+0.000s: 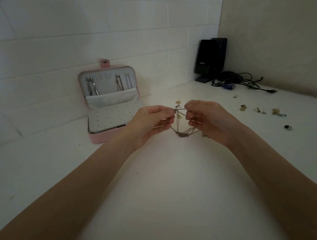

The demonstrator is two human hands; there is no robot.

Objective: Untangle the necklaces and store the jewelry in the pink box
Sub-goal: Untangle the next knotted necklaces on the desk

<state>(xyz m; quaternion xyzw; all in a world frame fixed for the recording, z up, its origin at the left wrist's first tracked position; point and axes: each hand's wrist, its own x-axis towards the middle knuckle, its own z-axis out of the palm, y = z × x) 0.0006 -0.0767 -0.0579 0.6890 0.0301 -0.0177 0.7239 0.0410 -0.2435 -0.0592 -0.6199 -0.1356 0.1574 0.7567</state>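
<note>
Both hands hold a tangle of thin chain necklaces (pixel 181 132) above the white table. My left hand (pixel 152 123) pinches the chain at its top end, and my right hand (pixel 208 120) pinches it a short way to the right. Loops hang down between the hands into a knot near the table. The pink box (pixel 95 138) stands open to the left, its lid (pixel 108 82) leaning on the wall with a few chains hung inside. A white perforated insert lies in its base.
Small earrings and studs (pixel 258 110) lie scattered on the table to the right, with a gold stud (pixel 178 102) just behind my hands. A black speaker (pixel 210 58) and a bundle of cables (pixel 242 81) fill the back right corner by the beige wall.
</note>
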